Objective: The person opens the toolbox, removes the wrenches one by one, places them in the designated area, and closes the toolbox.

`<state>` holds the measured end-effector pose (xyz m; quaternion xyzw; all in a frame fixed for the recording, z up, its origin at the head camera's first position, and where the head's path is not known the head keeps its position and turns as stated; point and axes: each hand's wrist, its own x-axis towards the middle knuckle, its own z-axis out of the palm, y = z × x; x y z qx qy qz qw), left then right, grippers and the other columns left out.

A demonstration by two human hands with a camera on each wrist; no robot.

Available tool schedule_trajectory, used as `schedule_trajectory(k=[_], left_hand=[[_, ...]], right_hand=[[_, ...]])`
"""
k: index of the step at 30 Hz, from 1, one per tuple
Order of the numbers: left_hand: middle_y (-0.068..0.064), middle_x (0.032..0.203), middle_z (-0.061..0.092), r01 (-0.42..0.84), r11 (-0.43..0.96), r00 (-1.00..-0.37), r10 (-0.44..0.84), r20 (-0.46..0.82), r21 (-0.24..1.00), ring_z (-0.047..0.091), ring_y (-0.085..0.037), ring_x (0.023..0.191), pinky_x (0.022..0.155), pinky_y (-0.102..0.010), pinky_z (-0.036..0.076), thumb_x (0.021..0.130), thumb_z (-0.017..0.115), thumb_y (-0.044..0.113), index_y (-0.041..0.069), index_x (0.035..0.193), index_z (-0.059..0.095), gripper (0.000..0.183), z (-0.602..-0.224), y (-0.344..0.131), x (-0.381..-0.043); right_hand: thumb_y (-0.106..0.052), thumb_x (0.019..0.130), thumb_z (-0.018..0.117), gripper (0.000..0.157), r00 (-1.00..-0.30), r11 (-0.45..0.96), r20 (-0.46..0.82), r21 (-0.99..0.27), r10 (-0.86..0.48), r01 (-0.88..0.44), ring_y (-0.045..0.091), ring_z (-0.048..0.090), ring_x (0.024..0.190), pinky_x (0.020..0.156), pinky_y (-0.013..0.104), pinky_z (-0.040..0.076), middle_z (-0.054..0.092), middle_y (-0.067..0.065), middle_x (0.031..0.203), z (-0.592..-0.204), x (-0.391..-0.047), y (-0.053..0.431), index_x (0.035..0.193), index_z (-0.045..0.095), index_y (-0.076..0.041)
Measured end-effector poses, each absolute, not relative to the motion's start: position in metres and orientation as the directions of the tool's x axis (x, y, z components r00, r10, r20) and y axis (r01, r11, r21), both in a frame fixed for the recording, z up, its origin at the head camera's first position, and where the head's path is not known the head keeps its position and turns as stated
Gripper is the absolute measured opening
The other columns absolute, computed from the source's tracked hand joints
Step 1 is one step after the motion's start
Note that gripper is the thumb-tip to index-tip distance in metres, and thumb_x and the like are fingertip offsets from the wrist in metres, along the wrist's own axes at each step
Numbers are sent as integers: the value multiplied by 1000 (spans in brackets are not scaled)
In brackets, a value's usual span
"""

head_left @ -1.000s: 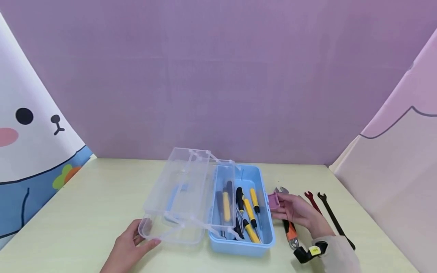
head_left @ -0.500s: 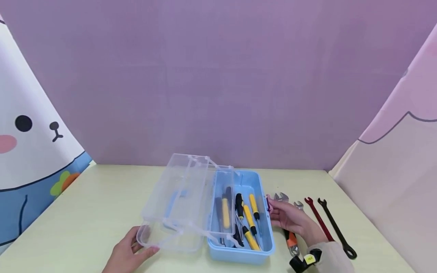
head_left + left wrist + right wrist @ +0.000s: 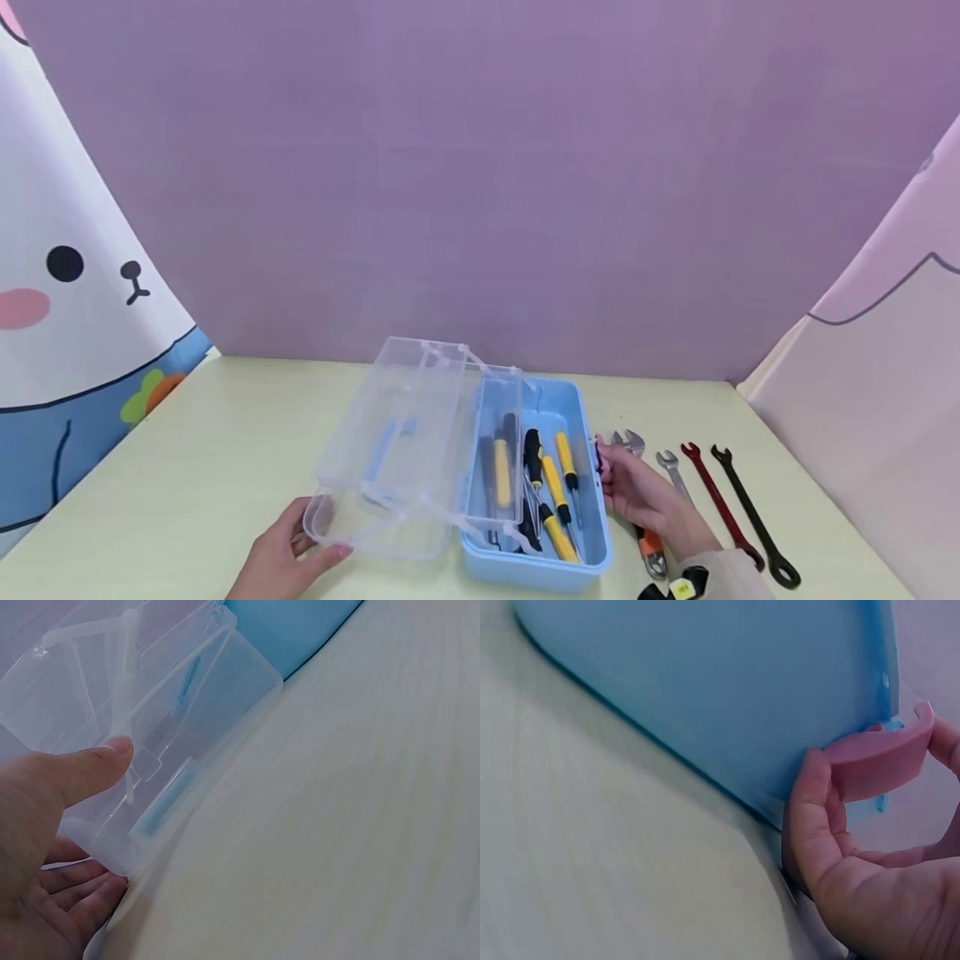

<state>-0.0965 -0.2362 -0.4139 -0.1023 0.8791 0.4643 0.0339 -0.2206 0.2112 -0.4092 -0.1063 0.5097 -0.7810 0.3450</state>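
A blue toolbox [image 3: 536,577] stands on the table, its clear lid [image 3: 378,533] folded open to the left. My left hand [image 3: 277,550] holds the lid's near left corner; in the left wrist view the thumb [image 3: 94,769] lies over it and the fingers are at its lower edge. On the box's right side, my right hand [image 3: 648,500] pinches a pink latch [image 3: 881,765] between thumb and fingers, against the blue wall. Several screwdrivers with yellow or black handles [image 3: 551,482] lie inside the box, some seen through the clear plastic.
Right of the box lie an adjustable wrench [image 3: 651,546] with an orange and black handle, partly behind my right hand, a silver wrench [image 3: 671,468], a red wrench [image 3: 712,485] and a black wrench [image 3: 753,512]. A purple backdrop [image 3: 480,208] rises behind the table [image 3: 225,433].
The pink latch has turned from facing upward beside the box to standing against its right wall, with my right hand following. My left hand stays at the lid's corner. The head view shifts slightly.
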Motion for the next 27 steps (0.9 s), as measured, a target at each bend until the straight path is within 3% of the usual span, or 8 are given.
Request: schedule_trajectory(k=[9, 18, 21, 24, 27], left_hand=[[-29, 132, 51, -211, 533, -976, -168, -142, 819, 57, -42, 117, 88, -34, 57, 72, 82, 34, -4, 133, 44, 81, -410, -240, -96], [-26, 135, 49, -118, 534, -984, -179, -24, 837, 57, -39, 117, 86, -30, 57, 77, 80, 27, -1, 138, 42, 77, -395, -239, -87], [-20, 130, 54, -30, 583, -978, -183, 95, 812, 60, -19, 112, 85, -28, 58, 74, 82, 27, 2, 135, 47, 74, -388, -236, -85], [-13, 124, 59, 70, 634, -957, -176, 232, 770, 53, 6, 103, 82, -22, 58, 71, 84, 24, 5, 130, 53, 69, -381, -233, -85], [-9, 120, 60, 174, 675, -922, -145, 360, 717, 45, 16, 97, 79, -16, 56, 68, 86, 19, 7, 126, 57, 66, -375, -231, -84]], right_hand=[[-23, 104, 33, 19, -761, -246, -180, -878, -624, 410, 8, 48, 82, 75, 18, 48, 50, -7, 85, -405, -218, 201, 103, 52, -18], [-23, 105, 32, 21, -761, -262, -159, -878, -629, 400, 8, 48, 83, 73, 16, 47, 48, -8, 86, -405, -217, 199, 108, 52, -21], [-24, 105, 32, 21, -760, -258, -156, -882, -631, 395, 7, 48, 82, 73, 16, 47, 48, -8, 86, -405, -217, 199, 108, 52, -21], [-24, 105, 31, 21, -763, -253, -159, -884, -627, 393, 6, 48, 82, 73, 16, 47, 48, -9, 86, -404, -216, 199, 109, 52, -22], [-25, 105, 31, 22, -761, -260, -155, -881, -630, 395, 6, 48, 81, 73, 16, 47, 48, -9, 86, -405, -216, 199, 110, 52, -22]])
